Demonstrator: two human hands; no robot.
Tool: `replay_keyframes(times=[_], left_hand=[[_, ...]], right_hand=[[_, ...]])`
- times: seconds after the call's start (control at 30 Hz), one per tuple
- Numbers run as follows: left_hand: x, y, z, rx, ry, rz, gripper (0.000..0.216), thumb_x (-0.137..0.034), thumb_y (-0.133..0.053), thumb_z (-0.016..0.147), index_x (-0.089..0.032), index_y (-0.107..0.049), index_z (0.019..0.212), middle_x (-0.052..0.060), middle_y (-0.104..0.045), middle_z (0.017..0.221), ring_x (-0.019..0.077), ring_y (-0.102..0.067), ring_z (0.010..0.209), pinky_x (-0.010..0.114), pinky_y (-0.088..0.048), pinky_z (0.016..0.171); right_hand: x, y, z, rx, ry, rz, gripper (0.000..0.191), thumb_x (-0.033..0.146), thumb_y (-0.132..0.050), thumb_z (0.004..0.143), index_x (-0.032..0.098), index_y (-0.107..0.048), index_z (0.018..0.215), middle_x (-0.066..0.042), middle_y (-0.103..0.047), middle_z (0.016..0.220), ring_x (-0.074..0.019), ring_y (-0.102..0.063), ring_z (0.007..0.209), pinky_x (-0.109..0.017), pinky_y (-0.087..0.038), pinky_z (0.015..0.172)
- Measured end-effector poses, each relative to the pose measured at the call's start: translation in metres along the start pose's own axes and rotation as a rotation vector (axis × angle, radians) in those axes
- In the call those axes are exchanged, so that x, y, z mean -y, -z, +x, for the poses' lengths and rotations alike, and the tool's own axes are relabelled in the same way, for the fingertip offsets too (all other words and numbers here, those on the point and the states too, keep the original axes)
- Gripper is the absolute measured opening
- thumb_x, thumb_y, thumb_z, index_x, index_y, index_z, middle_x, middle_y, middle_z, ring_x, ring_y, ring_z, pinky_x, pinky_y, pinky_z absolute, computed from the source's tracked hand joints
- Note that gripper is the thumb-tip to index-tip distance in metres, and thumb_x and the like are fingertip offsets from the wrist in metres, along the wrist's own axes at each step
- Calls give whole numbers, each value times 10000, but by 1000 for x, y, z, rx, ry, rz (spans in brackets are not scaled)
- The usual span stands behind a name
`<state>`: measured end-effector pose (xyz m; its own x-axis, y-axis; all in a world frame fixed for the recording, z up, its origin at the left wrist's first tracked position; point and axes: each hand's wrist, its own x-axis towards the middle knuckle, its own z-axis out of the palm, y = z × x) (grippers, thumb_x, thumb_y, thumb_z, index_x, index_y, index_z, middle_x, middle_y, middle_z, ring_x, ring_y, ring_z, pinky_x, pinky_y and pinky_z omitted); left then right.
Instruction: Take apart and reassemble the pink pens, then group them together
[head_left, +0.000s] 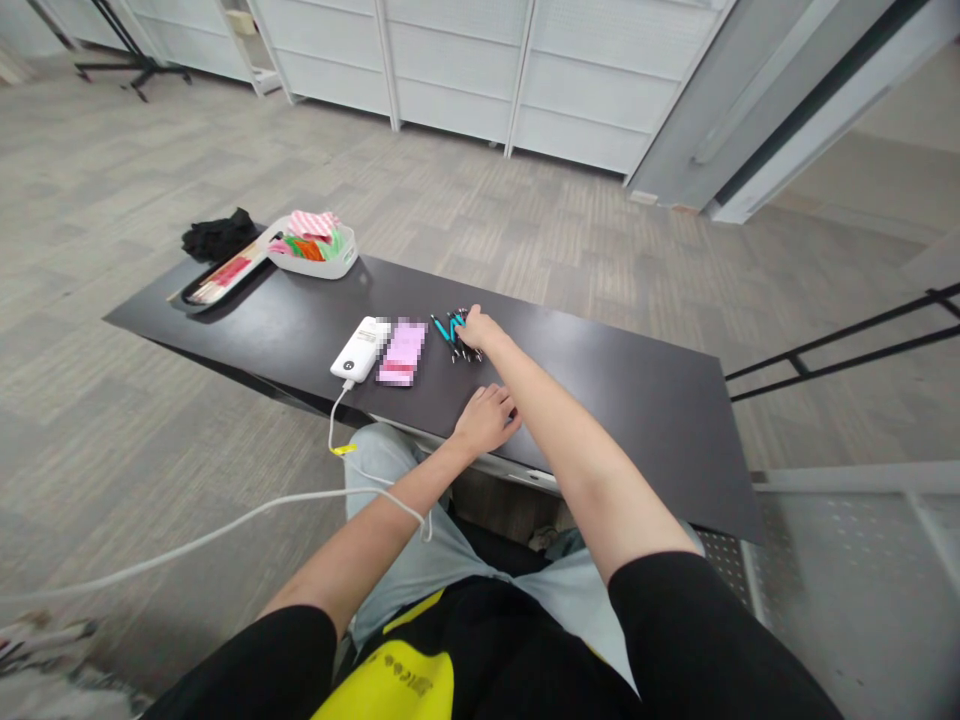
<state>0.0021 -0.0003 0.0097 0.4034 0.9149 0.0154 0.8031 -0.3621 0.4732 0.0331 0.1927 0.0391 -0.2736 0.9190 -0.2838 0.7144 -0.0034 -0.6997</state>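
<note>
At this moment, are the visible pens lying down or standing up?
Lying down: the teal-and-black pens rest lengthwise on the dark table, partly hidden by the right hand.

Far left on the dark worktop (637,400), a crumpled black cloth bundle (217,238) sits beside a long black tray (196,306); next along comes a white plastic basket (319,268), a pink-and-white striped piece (313,224) on top! Nearer, a white rectangular device (358,350) trails a white cable (262,510), with a pixelated pink rectangle (403,352) just beside it.
</note>
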Motion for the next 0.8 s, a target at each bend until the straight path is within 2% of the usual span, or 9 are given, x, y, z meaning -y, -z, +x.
replay_keyframes(times=[0.1, 0.2, 0.27, 0.37, 0.43, 0.53, 0.67, 0.73, 0.8], left_hand=[[0, 1, 0, 1, -5, -1, 203, -337, -660, 1118, -318, -854, 1174, 149, -833, 1314, 409, -726, 1318, 614, -607, 1144], [0, 1, 0, -1, -3, -5, 223, -335, -624, 1141, -301, -844, 1156, 155, -826, 1314, 405, -729, 1311, 602, -602, 1142], [1, 0, 0, -18, 7, -19, 241, -343, -597, 1158, -316, -837, 1151, 141, -829, 1298, 400, -727, 1315, 600, -601, 1149], [4, -4, 0, -70, 31, -63, 269, -351, -564, 1183, -339, -832, 1167, 115, -835, 1255, 372, -736, 1297, 570, -611, 1155], [6, -5, -2, -108, 57, -87, 276, -350, -553, 1194, -343, -828, 1213, 103, -830, 1239, 347, -742, 1276, 529, -621, 1145], [11, -3, -6, -188, 135, -126, 285, -323, -539, 1198, -319, -797, 1320, 113, -811, 1269, 311, -742, 1278, 463, -616, 1170], [22, 14, 1, -325, 310, -121, 314, -285, -536, 1190, -279, -715, 1447, 140, -775, 1397, 296, -723, 1336, 449, -564, 1253], [30, 28, 15, -361, 385, -50, 322, -316, -565, 1186, -268, -697, 1476, 161, -739, 1501, 328, -671, 1456, 483, -526, 1283], [37, 40, 35, -365, 398, -18, 374, -357, -604, 1173, -255, -680, 1524, 190, -675, 1604, 385, -611, 1536, 540, -496, 1294]], right_hand=[[-6, 3, -2, -26, 13, -1, 316, 301, -850, 1026, 293, -535, 1054, -116, -835, 1036, -446, -748, 1420, -610, -545, 1192], [-10, 8, -9, -47, 20, -13, 341, 326, -854, 1024, 289, -515, 1020, -183, -834, 1101, -492, -744, 1412, -643, -532, 1209], [-16, 13, -15, -56, 31, -9, 357, 345, -857, 1026, 296, -504, 1005, -178, -826, 1043, -490, -772, 1347, -627, -547, 1196], [-33, 23, -26, -43, 41, 30, 328, 374, -821, 1060, 316, -501, 1019, -68, -762, 814, -395, -841, 1010, -535, -630, 1031], [-51, 30, -38, -20, 43, 70, 258, 369, -767, 1092, 325, -515, 1057, 1, -714, 716, -319, -794, 769, -466, -650, 846], [-86, 45, -70, -21, 63, 113, 147, 315, -706, 1102, 336, -560, 1097, 16, -781, 811, -267, -767, 723, -408, -634, 729], [-136, 71, -134, -118, 98, 71, 179, 224, -767, 994, 357, -649, 1013, 2, -825, 896, -295, -780, 860, -456, -635, 939], [-160, 83, -168, -189, 86, 38, 148, 237, -744, 981, 373, -688, 996, -26, -826, 918, -340, -789, 893, -503, -625, 960], [-181, 91, -196, -266, 56, -4, 128, 260, -712, 980, 386, -723, 999, -52, -821, 920, -381, -801, 921, -543, -623, 958]])
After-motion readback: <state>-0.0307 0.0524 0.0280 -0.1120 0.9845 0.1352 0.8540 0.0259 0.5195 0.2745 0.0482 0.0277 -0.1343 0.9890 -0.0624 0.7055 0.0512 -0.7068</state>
